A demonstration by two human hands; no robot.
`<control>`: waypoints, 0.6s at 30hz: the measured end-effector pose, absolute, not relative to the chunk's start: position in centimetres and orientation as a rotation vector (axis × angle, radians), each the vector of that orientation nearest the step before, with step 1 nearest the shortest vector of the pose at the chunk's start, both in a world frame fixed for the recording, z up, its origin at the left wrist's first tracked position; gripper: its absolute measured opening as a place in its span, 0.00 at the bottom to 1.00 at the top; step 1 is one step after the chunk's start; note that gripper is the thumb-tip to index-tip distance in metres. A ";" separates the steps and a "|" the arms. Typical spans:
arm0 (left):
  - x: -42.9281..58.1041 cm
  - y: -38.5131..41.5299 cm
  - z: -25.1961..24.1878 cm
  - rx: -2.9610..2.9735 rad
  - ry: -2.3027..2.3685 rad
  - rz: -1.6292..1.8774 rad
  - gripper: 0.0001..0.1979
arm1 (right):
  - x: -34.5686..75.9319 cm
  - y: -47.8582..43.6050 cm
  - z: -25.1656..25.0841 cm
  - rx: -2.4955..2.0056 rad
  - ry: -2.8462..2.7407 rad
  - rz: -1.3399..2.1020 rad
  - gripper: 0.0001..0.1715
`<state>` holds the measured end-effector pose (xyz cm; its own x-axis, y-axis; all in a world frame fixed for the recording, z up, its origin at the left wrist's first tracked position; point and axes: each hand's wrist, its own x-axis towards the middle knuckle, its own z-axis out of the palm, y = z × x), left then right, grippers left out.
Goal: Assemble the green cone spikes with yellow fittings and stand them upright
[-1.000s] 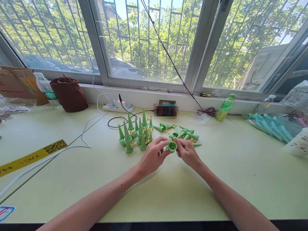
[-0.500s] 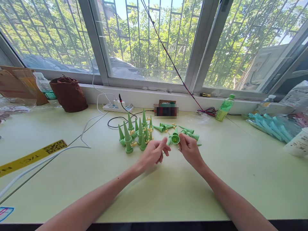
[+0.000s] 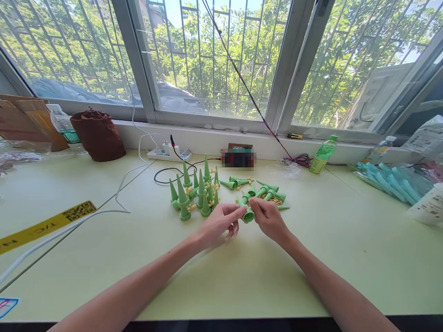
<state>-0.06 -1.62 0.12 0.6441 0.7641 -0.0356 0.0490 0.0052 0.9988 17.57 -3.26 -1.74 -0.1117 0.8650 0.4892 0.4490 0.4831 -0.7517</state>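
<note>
A green plastic plant watering spike (image 3: 248,216) is held between my hands, its round open end facing me and its point tilted away. My right hand (image 3: 272,220) pinches it at the right side of the collar. On the other side my left hand (image 3: 221,222) has its thumb and fingers closed against the same spike. Left of it several green spikes with yellow valves (image 3: 182,196) stand upright in a cluster on the table. Beyond my right hand more green spikes (image 3: 268,188) lie on their sides in a loose pile, with small yellow valves among them.
Behind the spikes are a power strip (image 3: 169,153), a black cable (image 3: 157,177) and a blurred dark box (image 3: 237,159). A green drink bottle (image 3: 323,155) stands at the back right, near teal packets (image 3: 394,182). A brown bag (image 3: 98,135) and white cable (image 3: 123,186) are at left.
My right hand has brought the spike down and slightly left, toward me. My left hand's thumb and fingers have come against it, where they were apart from it before.
</note>
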 end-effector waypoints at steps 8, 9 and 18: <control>0.1 -2.0 -0.6 2.066 0.811 0.982 0.12 | 17.6 -3.1 -1.7 -1.160 -1.770 0.518 0.27; 0.2 -2.0 -0.8 2.115 0.790 1.014 0.11 | 17.6 -3.1 -1.7 -1.160 -1.767 0.527 0.28; 0.4 -2.1 -0.7 2.117 0.953 1.093 0.13 | 17.5 -3.2 -1.7 -1.183 -1.588 0.548 0.27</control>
<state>0.38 -2.07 -0.73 0.4127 0.7952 0.4442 0.3314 -0.5853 0.7400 17.46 -3.23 -1.69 0.0206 0.8879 0.4596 0.4159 0.4104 -0.8116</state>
